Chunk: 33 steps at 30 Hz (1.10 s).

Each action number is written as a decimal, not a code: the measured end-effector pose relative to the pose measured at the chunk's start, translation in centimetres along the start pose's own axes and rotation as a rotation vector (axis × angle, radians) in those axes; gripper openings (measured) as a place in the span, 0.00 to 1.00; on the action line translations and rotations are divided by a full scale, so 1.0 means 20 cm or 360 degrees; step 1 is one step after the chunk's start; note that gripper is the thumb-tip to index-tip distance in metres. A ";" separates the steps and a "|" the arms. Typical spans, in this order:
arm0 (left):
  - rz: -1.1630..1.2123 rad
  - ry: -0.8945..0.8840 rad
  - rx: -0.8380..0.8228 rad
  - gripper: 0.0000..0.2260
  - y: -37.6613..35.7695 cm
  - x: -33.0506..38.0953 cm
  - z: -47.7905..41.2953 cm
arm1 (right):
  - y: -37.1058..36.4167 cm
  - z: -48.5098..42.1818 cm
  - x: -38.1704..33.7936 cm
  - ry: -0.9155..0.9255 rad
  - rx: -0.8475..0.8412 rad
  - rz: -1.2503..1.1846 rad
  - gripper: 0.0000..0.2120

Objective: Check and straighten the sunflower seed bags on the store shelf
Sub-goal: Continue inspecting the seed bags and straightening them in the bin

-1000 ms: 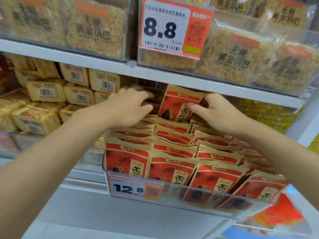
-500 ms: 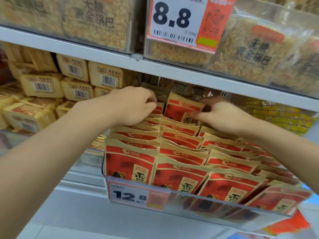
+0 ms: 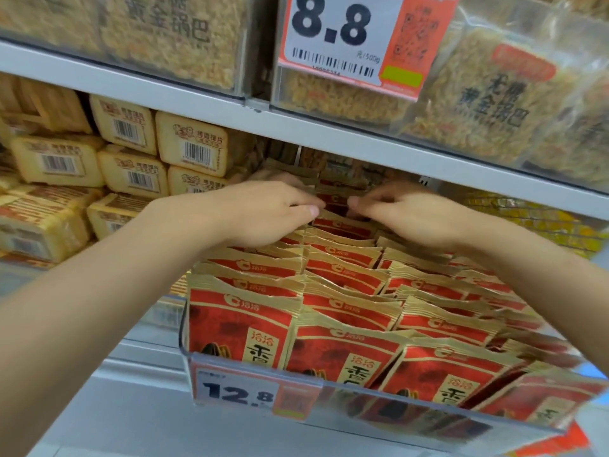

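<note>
Red and gold sunflower seed bags [image 3: 346,278] stand in several leaning rows inside a clear plastic shelf tray [image 3: 362,407]. Both my hands reach to the back of the middle row, under the upper shelf. My left hand [image 3: 263,212] and my right hand [image 3: 408,216] face each other with curled fingers. Thumb and fingers of each pinch a top corner of the rearmost bag [image 3: 336,201]. That bag sits low among the others, with only its top strip showing. The fingertips are partly hidden behind the bags.
A 12.8 price tag [image 3: 237,394] hangs on the tray's front. Yellow barcode-labelled packs [image 3: 131,173] are stacked to the left. The grey upper shelf edge [image 3: 329,130] runs close above my hands, carrying rice-crust bags [image 3: 494,94] and an 8.8 tag [image 3: 333,31]. Yellow packets [image 3: 534,222] lie at right.
The rear bag that stood up tall between my hands now sits lower in its row. Both hands have closed in on it, and the view has moved nearer the shelf.
</note>
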<state>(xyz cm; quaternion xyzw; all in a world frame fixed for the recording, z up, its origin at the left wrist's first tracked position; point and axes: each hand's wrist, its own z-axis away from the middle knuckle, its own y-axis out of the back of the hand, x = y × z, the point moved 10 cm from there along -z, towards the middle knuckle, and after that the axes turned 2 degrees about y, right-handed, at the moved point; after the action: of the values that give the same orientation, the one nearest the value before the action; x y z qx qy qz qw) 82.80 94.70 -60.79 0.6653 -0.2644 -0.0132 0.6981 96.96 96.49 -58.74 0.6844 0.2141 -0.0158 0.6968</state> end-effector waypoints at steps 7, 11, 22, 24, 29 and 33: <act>0.0095 -0.0038 -0.0068 0.18 -0.01 0.00 0.02 | 0.06 -0.07 0.05 -0.0028 0.0292 0.0139 0.20; 0.0068 -0.0055 -0.0118 0.17 -0.03 -0.01 0.02 | 0.02 -0.16 0.01 -0.0024 0.0217 0.0223 0.21; 0.0045 -0.0053 -0.0144 0.18 -0.04 -0.03 0.02 | -0.12 -0.21 -0.02 -0.0034 -0.0111 0.0382 0.11; 0.0025 -0.0044 -0.0150 0.18 -0.05 -0.03 0.02 | -0.10 -0.20 -0.02 -0.0037 -0.0071 0.0343 0.11; -0.0029 -0.0010 -0.0153 0.18 -0.05 -0.04 0.02 | 0.01 -0.05 -0.07 0.0028 0.0223 0.0215 0.09; 0.0115 -0.0050 -0.0099 0.18 -0.02 -0.02 0.04 | 0.09 0.20 -0.16 0.0312 0.0574 0.0115 0.12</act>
<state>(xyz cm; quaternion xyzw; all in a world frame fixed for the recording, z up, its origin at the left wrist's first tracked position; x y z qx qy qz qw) 82.35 94.02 -61.31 0.6330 -0.2987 -0.0066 0.7142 95.67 91.85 -56.04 0.8035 0.2499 0.0378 0.5389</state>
